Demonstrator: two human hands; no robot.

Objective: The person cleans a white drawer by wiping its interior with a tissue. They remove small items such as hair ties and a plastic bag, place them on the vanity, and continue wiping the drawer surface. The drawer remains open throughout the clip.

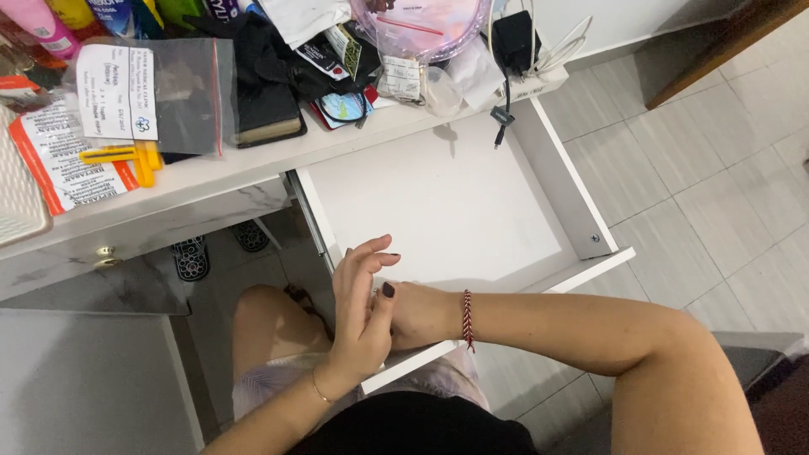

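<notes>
My left hand (361,291) is raised over the front edge of an open white drawer (581,211), fingers spread, dark polish on the nails. Its thumb and palm rest against my right hand (417,316), which comes in from the right with a red and white cord bracelet (468,320) on the wrist. The left hand hides the right hand's fingers, so its grip cannot be seen. A thin gold bracelet (320,389) circles my left wrist. Nothing shows inside the drawer. My bare knee (270,320) is below the desk.
The white desk top (253,164) is crowded: clear zip bags (160,93), a black wallet (265,105), yellow clips (139,156), a white basket (17,194) and a black charger (514,38) with its cable hanging over the drawer. Sandals (192,257) lie on the tiled floor.
</notes>
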